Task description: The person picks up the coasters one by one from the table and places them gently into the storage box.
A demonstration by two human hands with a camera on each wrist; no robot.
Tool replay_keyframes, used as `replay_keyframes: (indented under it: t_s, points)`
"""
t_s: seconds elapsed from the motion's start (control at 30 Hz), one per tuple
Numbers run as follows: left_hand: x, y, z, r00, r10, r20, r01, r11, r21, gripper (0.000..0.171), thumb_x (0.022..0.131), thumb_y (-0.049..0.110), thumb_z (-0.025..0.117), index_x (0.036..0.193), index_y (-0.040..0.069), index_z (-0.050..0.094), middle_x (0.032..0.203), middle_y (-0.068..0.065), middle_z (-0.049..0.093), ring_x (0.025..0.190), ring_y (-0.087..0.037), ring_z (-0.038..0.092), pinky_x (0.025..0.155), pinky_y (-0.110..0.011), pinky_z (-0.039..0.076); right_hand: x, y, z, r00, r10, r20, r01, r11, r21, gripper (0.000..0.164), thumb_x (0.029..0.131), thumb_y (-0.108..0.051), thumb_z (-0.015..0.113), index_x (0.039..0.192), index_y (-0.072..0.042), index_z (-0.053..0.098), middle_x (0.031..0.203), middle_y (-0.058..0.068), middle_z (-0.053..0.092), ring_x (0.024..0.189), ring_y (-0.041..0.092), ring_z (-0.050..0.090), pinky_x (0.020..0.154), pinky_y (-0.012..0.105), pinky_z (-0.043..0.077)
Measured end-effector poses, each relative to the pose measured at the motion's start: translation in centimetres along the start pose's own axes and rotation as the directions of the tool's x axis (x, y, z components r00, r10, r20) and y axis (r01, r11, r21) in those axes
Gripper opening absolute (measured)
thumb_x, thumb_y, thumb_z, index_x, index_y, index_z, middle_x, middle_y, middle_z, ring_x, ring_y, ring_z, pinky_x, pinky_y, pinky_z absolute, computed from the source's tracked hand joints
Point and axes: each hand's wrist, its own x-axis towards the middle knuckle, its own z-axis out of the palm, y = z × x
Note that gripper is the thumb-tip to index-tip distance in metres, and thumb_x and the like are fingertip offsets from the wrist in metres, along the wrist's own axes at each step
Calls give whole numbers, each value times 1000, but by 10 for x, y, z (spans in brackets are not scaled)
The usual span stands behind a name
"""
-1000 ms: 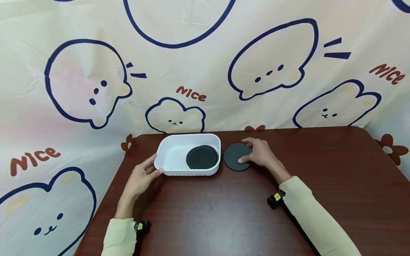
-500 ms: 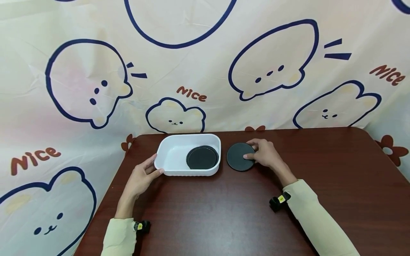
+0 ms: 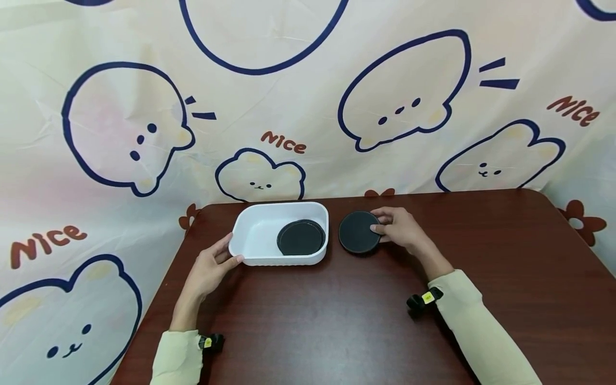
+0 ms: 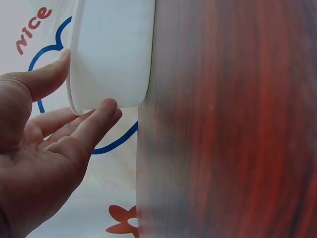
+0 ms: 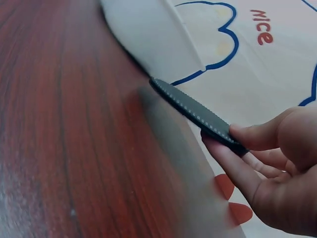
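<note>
My left hand [image 3: 209, 270] holds the left end of a white plastic container [image 3: 252, 230], thumb and fingers at its rim and end wall. In the left wrist view the digits [image 4: 101, 116] press against the white wall. A round black coaster [image 3: 300, 238] lies flat in the right part of the container. Just right of the container, my right hand [image 3: 399, 227] pinches a second round black coaster [image 3: 358, 231] by its right edge. The right wrist view shows this coaster [image 5: 193, 111] edge-on, tilted, with stitch-like marks along its rim, gripped between thumb and fingers.
The dark brown wooden table [image 3: 308, 321] carries the container near its back edge. A cream cloth backdrop [image 3: 317, 96] with blue cartoon outlines hangs directly behind. Small black cameras [image 3: 212, 342] are strapped at both wrists.
My right hand has slid the pinched coaster slightly right, its thumb shifting toward the coaster's edge; the coaster now appears raised a little. My left hand and the container keep their place.
</note>
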Motion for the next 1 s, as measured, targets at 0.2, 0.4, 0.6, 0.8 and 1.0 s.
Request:
replay_keyframes:
  t_s: [0.2,0.4,0.6,0.8,1.0]
  points:
    - [0,0,0,1000,-4,3,4,1000,-2,82,102,12,75,170,6,29,171,-26,36,149,-42,50,109,-46,49,-5,0,-10,998,49,48,-57,978,201,57,108,-7,63,161,0,45,150,31,57,91,8,76,89,30,66]
    - [0,-1,0,1000,0,4,0,1000,-5,82,102,13,75,170,7,29,171,-26,36,149,-42,50,109,-46,49,-9,0,-17,996,49,69,-69,942,328,59,110,-5,58,165,0,37,161,32,49,98,3,77,100,35,61]
    - [-1,-1,0,1000,2,3,-2,1000,-3,82,102,14,75,170,7,28,170,-27,37,149,-42,51,109,-46,49,-14,1,-19,996,50,77,-77,907,414,58,110,-4,56,165,1,37,160,28,48,99,4,77,95,29,63]
    - [-1,-1,-1,1000,15,2,-15,1000,8,81,103,15,75,170,6,29,171,-26,37,149,-41,51,109,-41,52,-19,0,-24,997,34,73,-65,873,483,58,110,-3,57,164,2,38,138,8,66,100,8,79,91,27,64]
    - [-1,0,-1,1000,25,3,-25,1000,12,81,102,14,75,169,5,30,171,-26,36,149,-42,50,108,-37,54,-25,-5,-27,997,-7,77,-34,857,514,59,110,-5,58,164,5,37,122,-6,73,103,10,79,92,28,64]
